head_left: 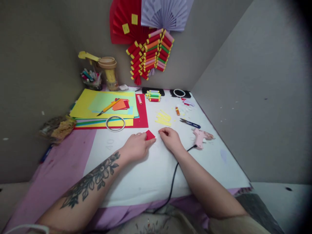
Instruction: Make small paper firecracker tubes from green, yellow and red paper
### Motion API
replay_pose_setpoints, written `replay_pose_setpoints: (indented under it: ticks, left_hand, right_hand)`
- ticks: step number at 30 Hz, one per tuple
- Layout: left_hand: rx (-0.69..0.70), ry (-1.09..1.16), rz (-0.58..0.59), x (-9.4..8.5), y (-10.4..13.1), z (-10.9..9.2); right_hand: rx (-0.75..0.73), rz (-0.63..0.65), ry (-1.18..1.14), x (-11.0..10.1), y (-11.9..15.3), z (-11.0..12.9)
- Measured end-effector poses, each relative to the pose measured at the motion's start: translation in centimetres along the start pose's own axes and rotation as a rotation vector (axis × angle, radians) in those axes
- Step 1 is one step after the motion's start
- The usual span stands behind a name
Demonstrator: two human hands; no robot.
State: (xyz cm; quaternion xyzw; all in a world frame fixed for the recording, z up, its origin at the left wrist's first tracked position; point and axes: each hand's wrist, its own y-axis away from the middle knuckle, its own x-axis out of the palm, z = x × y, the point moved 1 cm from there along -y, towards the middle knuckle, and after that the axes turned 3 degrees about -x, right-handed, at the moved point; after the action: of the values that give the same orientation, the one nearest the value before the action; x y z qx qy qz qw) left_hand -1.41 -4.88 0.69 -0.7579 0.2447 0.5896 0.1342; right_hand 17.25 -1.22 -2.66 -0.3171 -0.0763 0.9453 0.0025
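Note:
A small red paper piece (150, 135) lies on the white sheet, under the fingers of my left hand (138, 146). The index finger runs along its lower edge, and the thumb side rests near the sheet. Just to the right, my right hand (170, 139) is curled, thumb and index finger together at the tip; whatever they hold, if anything, is too small to make out. A gap separates it from the red piece. Thin yellow strips (163, 118) lie beyond my hands.
A pink glue gun (201, 138) with a black cord (173, 178) and dark snips (190, 123) lie right. Coloured paper (80, 105), a cutter (108, 107) and a tape ring (115, 124) lie left. Small rolls (153, 96) sit at the back.

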Motion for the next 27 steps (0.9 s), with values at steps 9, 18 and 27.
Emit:
replay_pose_setpoints:
  ticks: [9,18,27]
  left_hand:
    - [-0.284,0.107,-0.21,-0.3,0.2,0.8]
    - [-0.429,0.359,-0.132,-0.1,-0.6,0.9]
    - [-0.474,0.77,-0.266,-1.0,-1.2,0.9]
  right_hand:
    - [-0.11,0.233,0.057,-0.4,-1.9,0.4]
    - [-0.113,0.175,-0.108,-0.4,-1.4,0.0]
    - [0.016,0.361,-0.644,-0.4,-0.6,0.9]
